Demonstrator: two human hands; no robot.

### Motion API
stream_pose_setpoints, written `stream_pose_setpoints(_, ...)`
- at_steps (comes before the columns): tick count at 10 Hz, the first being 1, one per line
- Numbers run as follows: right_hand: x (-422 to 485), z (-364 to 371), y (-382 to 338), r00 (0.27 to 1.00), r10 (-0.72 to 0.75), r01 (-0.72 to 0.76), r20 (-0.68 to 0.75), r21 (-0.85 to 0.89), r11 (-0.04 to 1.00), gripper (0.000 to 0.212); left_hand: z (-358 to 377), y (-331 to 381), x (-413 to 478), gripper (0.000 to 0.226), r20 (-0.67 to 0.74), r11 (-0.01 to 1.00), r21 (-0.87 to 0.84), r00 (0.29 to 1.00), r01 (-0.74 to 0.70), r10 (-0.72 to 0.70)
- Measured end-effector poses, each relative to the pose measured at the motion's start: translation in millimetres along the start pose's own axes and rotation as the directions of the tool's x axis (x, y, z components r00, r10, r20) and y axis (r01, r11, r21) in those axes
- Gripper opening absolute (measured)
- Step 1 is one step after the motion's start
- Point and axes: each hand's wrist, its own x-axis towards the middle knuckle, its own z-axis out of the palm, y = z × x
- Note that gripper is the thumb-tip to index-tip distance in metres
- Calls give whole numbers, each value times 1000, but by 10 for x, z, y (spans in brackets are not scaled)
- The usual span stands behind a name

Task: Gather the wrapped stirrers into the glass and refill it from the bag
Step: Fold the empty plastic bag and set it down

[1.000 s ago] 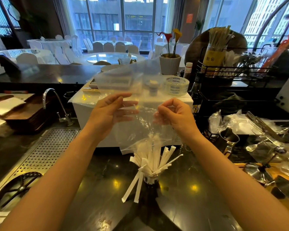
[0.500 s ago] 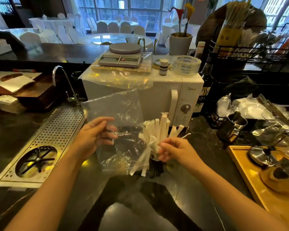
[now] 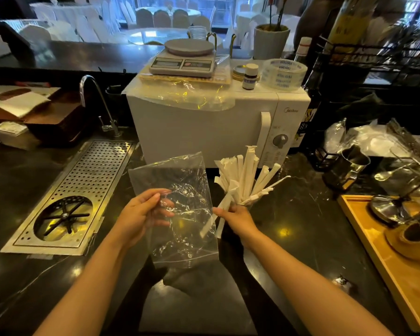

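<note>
A bunch of white paper-wrapped stirrers (image 3: 246,177) stands fanned out in a glass on the dark counter; the glass itself is hidden behind my right hand. My right hand (image 3: 237,218) is at the base of the bunch, fingers pinching a stirrer that hangs down over the rim. A clear plastic bag (image 3: 180,209), crumpled and looking empty, hangs to the left of the bunch. My left hand (image 3: 141,215) grips the bag's left side, thumb over the plastic.
A white microwave (image 3: 204,127) with a scale (image 3: 183,59) and tape roll (image 3: 284,73) stands behind. A perforated metal drain tray (image 3: 78,190) and tap (image 3: 92,98) are left. A wooden tray (image 3: 378,248) with metal barware and a steel pitcher (image 3: 349,166) sit right.
The bag came down from above the stirrers and off to the left in my left hand. My right hand let go of the bag and dropped to the base of the stirrers.
</note>
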Motion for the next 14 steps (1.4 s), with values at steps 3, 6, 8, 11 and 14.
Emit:
stream_pose_setpoints(3,49,226,-43,991,-95,85,-96,-104,991,27,-119,-69,-75,30,-4,1000,-20,1000,8,-8)
stream_pose_setpoints(6,-473,64,-815,885,-460,462,67,-251,851,32,-149,37,-51,31,22,999,-25,999,-45,46)
stream_pose_setpoints(8,-482,-476,-1366,745,-654,574,-133,-372,729,24,-52,104,-20,31,38,997,-47,998,-55,57)
stream_pose_setpoints(11,72,-759,-996,901,-430,316,-56,-597,738,23,44,148,-22,31,44,997,-58,998,-47,49)
stream_pose_setpoints(14,162,-794,-993,854,-514,361,-78,-623,694,17,113,197,-10,31,32,998,-38,998,-53,54)
